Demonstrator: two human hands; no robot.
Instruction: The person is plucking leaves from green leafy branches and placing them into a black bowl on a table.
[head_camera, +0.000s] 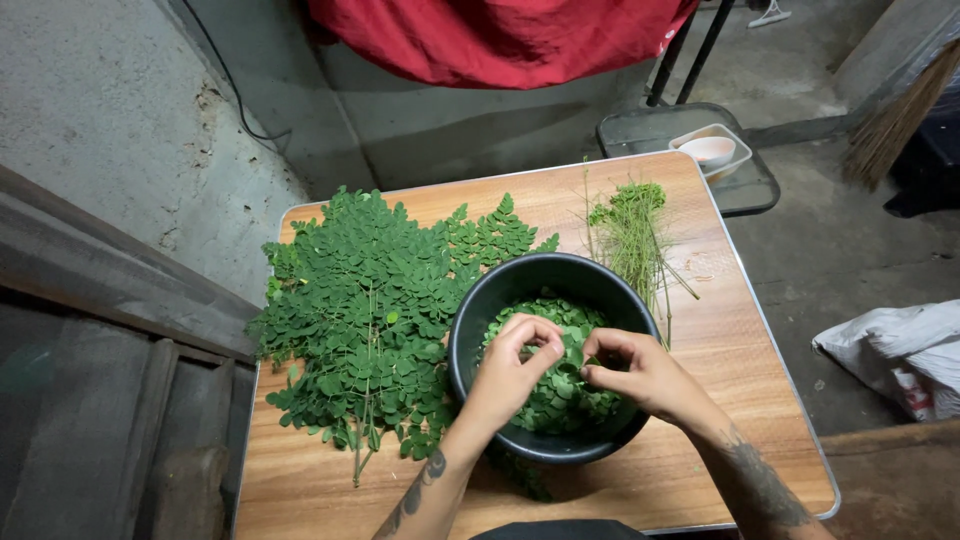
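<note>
— Hands?
— Left hand (520, 355) and right hand (630, 370), lower centre, each grip pinching a leafy sprig (572, 352) over the black bowl (480, 310).
— Surroundings?
— Leafy branches (370, 300) left on desk (740, 400); bare stems (632, 235) upper right.

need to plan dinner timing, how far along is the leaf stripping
Done: the black bowl holds a layer of loose leaves, and bare stems lie beside it. In hand: the left hand and right hand pinch a sprig over the bowl. Left: a big heap of leafy branches, seemingly well over half.
</note>
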